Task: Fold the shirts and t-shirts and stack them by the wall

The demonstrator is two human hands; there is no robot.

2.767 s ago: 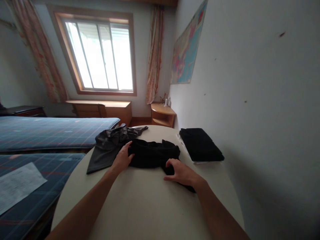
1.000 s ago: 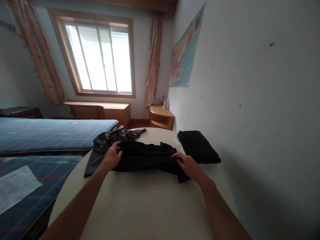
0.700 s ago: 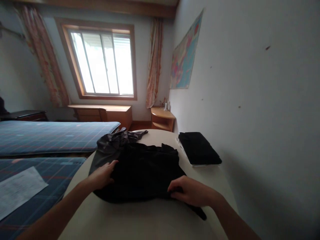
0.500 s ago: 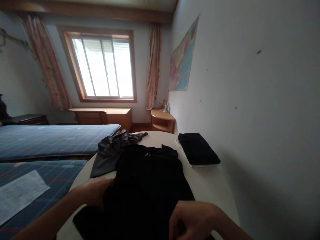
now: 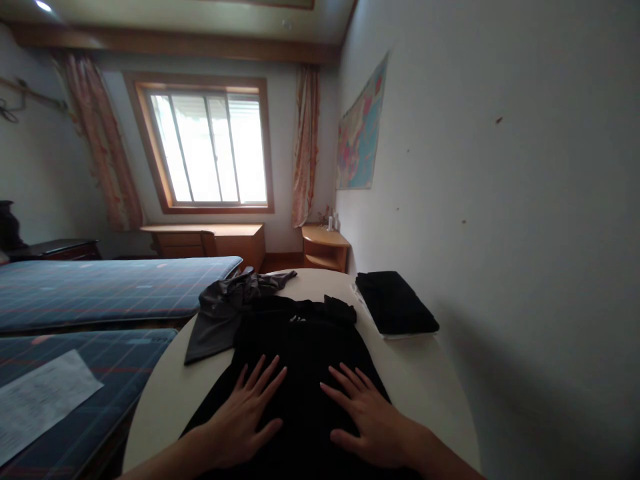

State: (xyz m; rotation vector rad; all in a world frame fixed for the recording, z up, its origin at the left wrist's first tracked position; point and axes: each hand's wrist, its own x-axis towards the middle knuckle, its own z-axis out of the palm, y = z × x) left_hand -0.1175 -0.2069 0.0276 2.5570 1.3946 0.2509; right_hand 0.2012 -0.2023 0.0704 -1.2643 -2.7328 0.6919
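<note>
A black garment, seemingly a shirt (image 5: 305,353), lies spread over the near half of the round table (image 5: 430,393), with a small pale mark near its far end. On its left part my left hand (image 5: 247,413) rests flat, fingers spread. My right hand (image 5: 363,413) lies likewise on the right part, palm down and fingers apart. Neither hand grips the cloth. Beyond the left hand is a crumpled grey garment (image 5: 215,317), touching or partly under the black one. A folded black garment (image 5: 395,303) sits at the right, on top of something white.
Two plaid mattresses (image 5: 120,287) stand left of the table, the nearer one bearing a printed paper sheet (image 5: 47,400). A bare wall (image 5: 540,267) runs close along the right. Behind are a desk (image 5: 235,237) and a corner shelf (image 5: 325,237) below the window.
Both hands have gone from the garment's sides to its middle and opened flat on it. The cloth's near left corner no longer sticks out. The view has tipped up slightly.
</note>
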